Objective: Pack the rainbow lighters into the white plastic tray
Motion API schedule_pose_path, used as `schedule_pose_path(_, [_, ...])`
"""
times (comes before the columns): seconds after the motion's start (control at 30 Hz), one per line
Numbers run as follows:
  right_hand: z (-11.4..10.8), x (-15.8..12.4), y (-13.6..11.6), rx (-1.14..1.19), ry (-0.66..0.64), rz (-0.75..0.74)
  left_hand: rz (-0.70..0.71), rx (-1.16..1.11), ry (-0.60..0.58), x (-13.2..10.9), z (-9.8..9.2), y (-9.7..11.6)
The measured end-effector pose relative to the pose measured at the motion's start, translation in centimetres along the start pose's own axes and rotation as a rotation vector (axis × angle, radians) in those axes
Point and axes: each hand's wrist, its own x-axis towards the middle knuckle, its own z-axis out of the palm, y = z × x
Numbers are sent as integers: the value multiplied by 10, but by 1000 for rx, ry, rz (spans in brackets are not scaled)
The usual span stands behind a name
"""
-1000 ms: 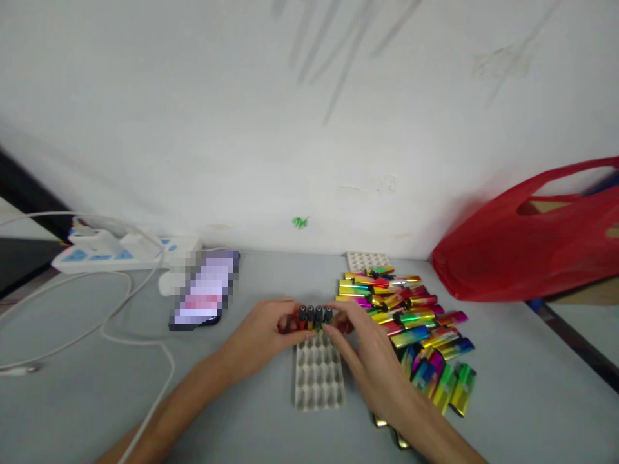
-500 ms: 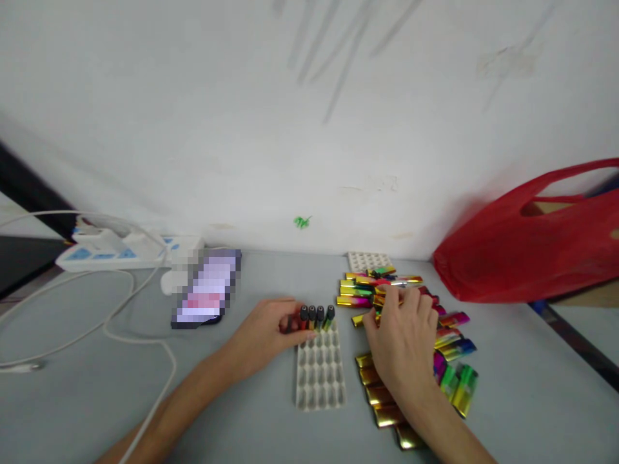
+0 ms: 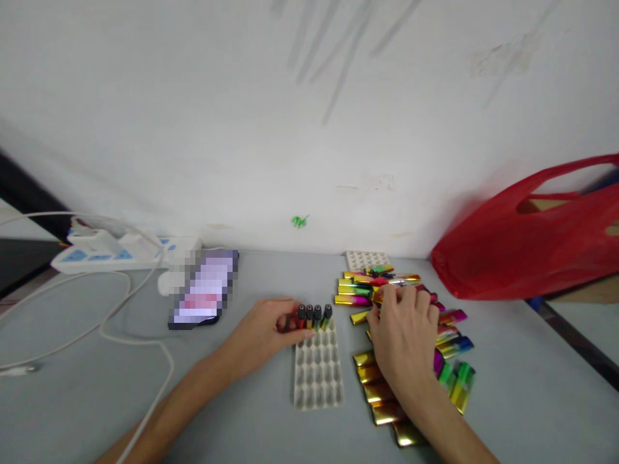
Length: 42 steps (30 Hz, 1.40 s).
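Note:
A white cell tray (image 3: 317,374) lies on the grey table, with a short row of upright black-capped lighters (image 3: 314,316) in its far end. My left hand (image 3: 265,334) is curled against the left end of that row, fingers touching the lighters. My right hand (image 3: 403,338) rests palm down on a heap of shiny multicoloured lighters (image 3: 411,322) to the right of the tray, fingertips curled over the pile's far part. What its fingers hold is hidden.
A second cell tray (image 3: 366,260) lies by the wall behind the heap. A red plastic bag (image 3: 527,245) sits at the right. A phone (image 3: 204,290), a white power strip (image 3: 126,251) and cables (image 3: 120,322) are at the left.
My right hand left the row of upright lighters and moved right onto the heap. My left hand stayed at the row.

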Motion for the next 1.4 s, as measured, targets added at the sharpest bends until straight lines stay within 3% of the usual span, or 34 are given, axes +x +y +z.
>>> schedule_pose_path(0.43, [6, 3, 1, 166, 65, -57, 5, 5, 7, 0, 1, -2])
schedule_pose_path(0.5, [1, 4, 1, 273, 97, -44, 8, 3, 7, 0, 2, -2])
schedule_pose_path(0.57, [-5, 4, -1, 552, 107, 22, 11, 3, 6, 0, 2, -2])
schedule_pose_path(0.63, [-10, 4, -3, 980, 43, 128, 13, 5, 6, 0, 1, -1])
schedule_pose_path(0.73, [-15, 3, -6, 1548, -155, 317, 12, 8, 5, -1, 1, 1])
schedule_pose_path(0.83, [-17, 6, -8, 1932, -308, 538, 13, 6, 0, -1, 1, 0])
schedule_pose_path(0.93, [-19, 11, -7, 2205, -471, 669, 12, 0, -4, 0, 2, -1])
schedule_pose_path(1.03, [-26, 13, -5, 2370, -658, 690, 11, -5, -1, 1, 3, -3])
schedule_pose_path(1.13, [-33, 11, -6, 2435, -799, 603, 12, -11, -4, 1, 3, -2])
schedule_pose_path(1.27, [-36, 4, -10, 2426, -831, 439, 8, -15, -2, 0, 1, 0])
schedule_pose_path(1.4, [-34, 1, -13, 2405, -842, 480, 9, -10, 2, 0, 1, 0])
